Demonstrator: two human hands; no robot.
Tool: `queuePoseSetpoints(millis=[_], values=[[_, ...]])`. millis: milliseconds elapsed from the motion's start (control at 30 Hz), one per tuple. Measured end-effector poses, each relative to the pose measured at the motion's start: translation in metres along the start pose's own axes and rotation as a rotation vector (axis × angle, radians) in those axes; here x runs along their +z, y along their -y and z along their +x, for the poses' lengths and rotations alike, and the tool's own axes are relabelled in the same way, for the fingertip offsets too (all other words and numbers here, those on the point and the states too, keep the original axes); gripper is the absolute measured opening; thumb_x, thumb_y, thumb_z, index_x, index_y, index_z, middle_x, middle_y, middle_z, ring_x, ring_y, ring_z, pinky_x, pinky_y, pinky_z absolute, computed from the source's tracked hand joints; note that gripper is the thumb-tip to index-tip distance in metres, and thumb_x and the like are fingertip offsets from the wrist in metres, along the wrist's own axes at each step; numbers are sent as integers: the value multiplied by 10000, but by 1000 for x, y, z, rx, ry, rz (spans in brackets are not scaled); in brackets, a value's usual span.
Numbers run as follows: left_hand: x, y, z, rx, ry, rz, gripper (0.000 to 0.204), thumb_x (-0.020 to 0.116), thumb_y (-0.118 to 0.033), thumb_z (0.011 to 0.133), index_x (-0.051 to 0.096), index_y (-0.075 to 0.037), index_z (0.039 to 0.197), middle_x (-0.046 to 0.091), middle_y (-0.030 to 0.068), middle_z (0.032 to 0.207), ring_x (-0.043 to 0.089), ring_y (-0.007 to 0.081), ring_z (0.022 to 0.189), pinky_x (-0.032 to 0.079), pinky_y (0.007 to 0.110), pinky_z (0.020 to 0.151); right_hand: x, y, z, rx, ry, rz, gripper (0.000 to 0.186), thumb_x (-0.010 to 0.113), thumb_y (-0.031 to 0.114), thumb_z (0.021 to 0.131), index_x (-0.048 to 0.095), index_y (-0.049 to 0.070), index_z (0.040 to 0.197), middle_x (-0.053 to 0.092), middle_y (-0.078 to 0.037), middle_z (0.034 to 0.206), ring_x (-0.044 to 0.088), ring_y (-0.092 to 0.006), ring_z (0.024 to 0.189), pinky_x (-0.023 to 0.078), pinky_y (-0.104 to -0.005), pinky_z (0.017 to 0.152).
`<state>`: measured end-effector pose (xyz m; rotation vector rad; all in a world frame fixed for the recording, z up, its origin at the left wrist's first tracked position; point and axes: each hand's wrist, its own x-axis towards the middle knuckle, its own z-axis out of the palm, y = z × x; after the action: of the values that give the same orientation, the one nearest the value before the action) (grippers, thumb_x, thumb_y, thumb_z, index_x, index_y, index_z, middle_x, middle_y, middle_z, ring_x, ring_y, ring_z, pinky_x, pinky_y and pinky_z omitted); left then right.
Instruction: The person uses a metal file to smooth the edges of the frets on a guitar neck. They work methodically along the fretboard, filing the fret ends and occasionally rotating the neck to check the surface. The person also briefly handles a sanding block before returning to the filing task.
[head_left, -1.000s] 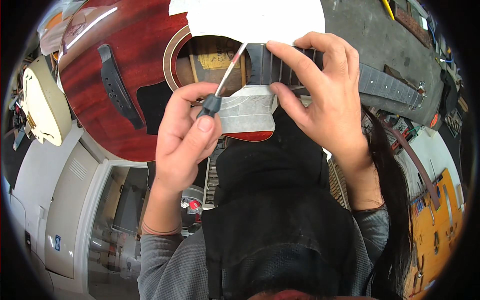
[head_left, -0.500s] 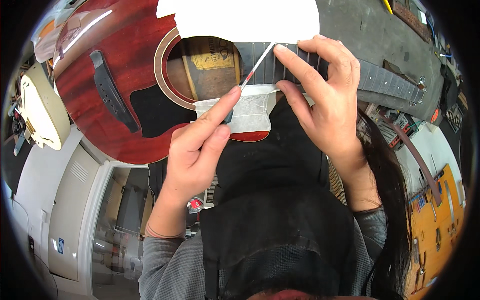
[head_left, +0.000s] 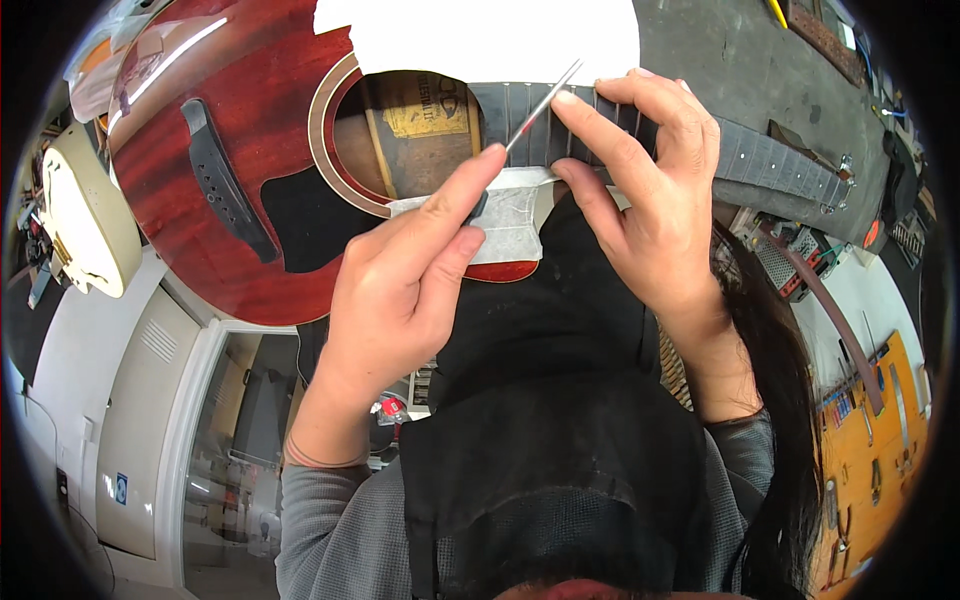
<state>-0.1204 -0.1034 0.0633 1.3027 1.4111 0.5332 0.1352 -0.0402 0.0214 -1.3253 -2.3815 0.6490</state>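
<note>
A dark red acoustic guitar (head_left: 250,120) lies across the bench, its neck pointing right. Closed around the dark handle of a slim metal file (head_left: 545,103), my left hand (head_left: 395,275) holds it slantwise over the upper frets, index finger stretched along it. The file's tip reaches the white sheet (head_left: 490,40) at the far side of the fretboard (head_left: 515,125). My right hand (head_left: 660,190) rests with fingers apart on the fretboard, its index fingertip against the file and its thumb at the near edge. Pale masking tape (head_left: 512,235) covers the body's near edge beside the fretboard.
A black pickguard (head_left: 325,225) and dark bridge (head_left: 228,185) sit on the guitar top. At the far left stands a cream guitar body (head_left: 90,220). Tools hang on an orange board (head_left: 870,480) at the right. A grey bench mat (head_left: 710,70) lies under the neck.
My left hand has pushed the file forward and right, so its tip now lies over the white sheet. My right hand has stayed in place.
</note>
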Motion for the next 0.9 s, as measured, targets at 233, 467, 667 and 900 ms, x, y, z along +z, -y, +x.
queuePoseSetpoints(millis=[233, 467, 667, 900], values=[[-4, 13, -26, -111, -47, -234, 476, 641, -11, 1082, 646, 40, 1555, 767, 216, 1441, 799, 210, 1025, 579, 305, 964, 1, 1, -1, 19, 5, 15, 601, 922, 116, 834, 782, 204, 1413, 637, -85, 1429, 580, -333, 1418, 391, -615, 1246], [1, 9, -25, -115, -38, -160, 491, 645, 2, 1078, 642, 19, 1569, 779, 230, 1398, 800, 219, 979, 591, 318, 941, 2, 1, -1, 19, 3, 7, 622, 919, 119, 834, 775, 212, 1431, 630, -80, 1428, 583, -326, 1408, 387, -625, 1245], [7, 7, -6, 79, -90, 12, 556, 673, 43, 1038, 643, -32, 1589, 806, 234, 1255, 794, 281, 882, 612, 360, 864, 3, 0, -1, 15, 8, 11, 640, 919, 123, 837, 768, 215, 1452, 626, -81, 1426, 581, -322, 1409, 383, -619, 1247], [10, 10, -1, 174, -117, 174, 638, 713, 58, 980, 654, -91, 1597, 802, 195, 1076, 753, 323, 775, 613, 404, 718, 2, 1, -1, 18, 16, 7, 650, 918, 122, 839, 763, 218, 1463, 624, -80, 1424, 579, -317, 1412, 375, -615, 1252]])
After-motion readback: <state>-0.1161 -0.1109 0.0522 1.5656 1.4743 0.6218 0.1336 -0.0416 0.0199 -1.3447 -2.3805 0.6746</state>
